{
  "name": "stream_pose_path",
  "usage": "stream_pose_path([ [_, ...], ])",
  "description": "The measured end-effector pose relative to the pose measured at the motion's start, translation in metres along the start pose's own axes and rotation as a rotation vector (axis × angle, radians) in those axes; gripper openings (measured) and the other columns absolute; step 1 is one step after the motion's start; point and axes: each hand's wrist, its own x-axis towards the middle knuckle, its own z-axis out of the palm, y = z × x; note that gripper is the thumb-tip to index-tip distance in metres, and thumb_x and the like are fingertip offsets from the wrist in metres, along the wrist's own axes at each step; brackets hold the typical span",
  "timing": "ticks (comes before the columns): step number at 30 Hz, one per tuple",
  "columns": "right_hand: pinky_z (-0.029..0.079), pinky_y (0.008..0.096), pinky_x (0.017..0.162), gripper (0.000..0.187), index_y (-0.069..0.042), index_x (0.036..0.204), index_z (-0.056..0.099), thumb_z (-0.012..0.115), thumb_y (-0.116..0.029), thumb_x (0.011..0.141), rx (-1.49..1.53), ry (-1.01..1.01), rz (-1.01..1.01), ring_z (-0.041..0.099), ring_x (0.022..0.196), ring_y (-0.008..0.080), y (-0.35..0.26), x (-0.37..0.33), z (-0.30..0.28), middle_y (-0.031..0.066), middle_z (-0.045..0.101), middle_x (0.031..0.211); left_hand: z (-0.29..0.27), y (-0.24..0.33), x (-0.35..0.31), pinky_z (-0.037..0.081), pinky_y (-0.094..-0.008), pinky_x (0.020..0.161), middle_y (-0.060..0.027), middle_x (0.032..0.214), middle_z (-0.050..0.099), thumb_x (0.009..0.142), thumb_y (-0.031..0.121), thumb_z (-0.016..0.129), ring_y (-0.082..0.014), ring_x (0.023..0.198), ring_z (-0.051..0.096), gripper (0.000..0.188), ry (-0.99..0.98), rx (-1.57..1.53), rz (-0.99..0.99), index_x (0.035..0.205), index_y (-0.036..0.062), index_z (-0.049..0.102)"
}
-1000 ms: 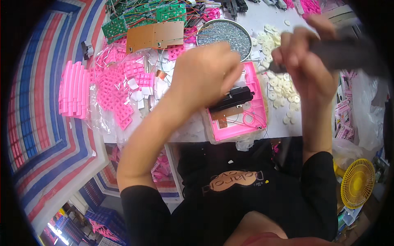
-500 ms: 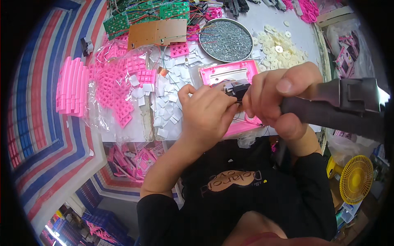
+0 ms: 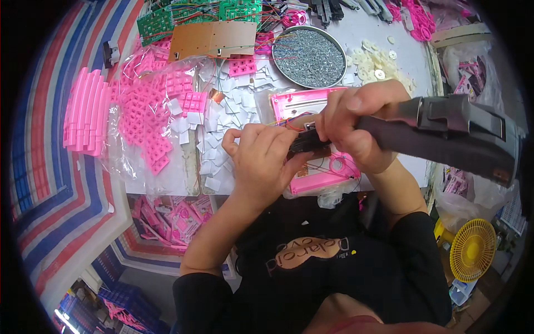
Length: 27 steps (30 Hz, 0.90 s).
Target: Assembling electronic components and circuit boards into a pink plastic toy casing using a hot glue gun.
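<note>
Over a pink plastic case (image 3: 311,183) near the table's front edge, my left hand (image 3: 261,158) pinches a small black part (image 3: 305,140) between thumb and fingers. Thin coloured wires run beside that part into the case. My right hand (image 3: 361,125) is closed round a long dark grey tool (image 3: 439,133), whose thick end with a clip-like piece comes close to the camera. Its other end, within the fingers, is hidden, so I cannot tell its kind. The right fingertips meet the black part at its right end.
White square pieces (image 3: 228,119) and pink button pads (image 3: 147,111) in clear plastic lie left. Behind are a round tray of screws (image 3: 309,55), a brown board (image 3: 211,40) and green circuit boards (image 3: 239,10). Cream discs (image 3: 375,64) lie right; a yellow fan (image 3: 473,249) stands lower right.
Both hands and the black part have shifted a little left, with the part now lower and tilted differently. The dark tool's thick end has swung slightly. The whole view has also shifted slightly.
</note>
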Motion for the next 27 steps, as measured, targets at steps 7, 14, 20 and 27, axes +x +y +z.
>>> stream_pose_path([
  [7, 0.051, 0.0330, 0.059, 0.037, -0.010, 0.117, 0.046, 0.073, -0.019, 0.096, -0.013, -0.098, 0.014, 0.049, 0.061, 0.0144, 0.000, 0.002, -0.001, 0.0037, 0.053, 0.068, 0.002, -0.003, -0.001, 0.028, -0.0448, 0.088, 0.0022, 0.103, 0.067, 0.071, 0.032, 0.084, -0.0198, 0.093, 0.059, 0.045, 0.032, -0.013, 0.039, 0.107, 0.0110, 0.068],
  [14, 0.051, 0.0335, 0.058, 0.036, -0.007, 0.109, 0.050, 0.080, -0.015, 0.090, -0.128, -0.356, 0.000, 0.053, 0.061, 0.0152, -0.004, 0.016, -0.012, 0.0058, 0.057, 0.069, 0.011, -0.006, -0.006, 0.028, -0.0442, 0.086, 0.0014, 0.102, 0.067, 0.069, 0.029, 0.084, -0.0192, 0.091, 0.060, 0.042, 0.102, -0.033, 0.089, 0.103, 0.0095, 0.069],
  [20, 0.051, 0.0328, 0.059, 0.048, -0.004, 0.120, 0.053, 0.085, -0.016, 0.086, -0.031, -0.388, 0.025, 0.055, 0.063, 0.0138, 0.005, 0.020, -0.020, 0.0051, 0.058, 0.071, 0.009, -0.005, -0.005, 0.028, -0.0433, 0.087, 0.0020, 0.103, 0.067, 0.067, 0.028, 0.084, -0.0183, 0.092, 0.059, 0.041, 0.130, -0.001, 0.110, 0.101, 0.0093, 0.069],
  [27, 0.051, 0.0388, 0.087, 0.092, -0.003, 0.146, 0.041, 0.093, -0.021, 0.071, 0.117, -0.151, 0.032, 0.059, 0.096, 0.0216, -0.003, 0.016, -0.039, 0.0127, 0.057, 0.120, 0.002, -0.002, 0.001, 0.027, -0.0467, 0.093, 0.0029, 0.111, 0.068, 0.067, 0.025, 0.085, -0.0203, 0.101, 0.058, 0.039, 0.018, -0.013, 0.043, 0.102, 0.0131, 0.070],
])
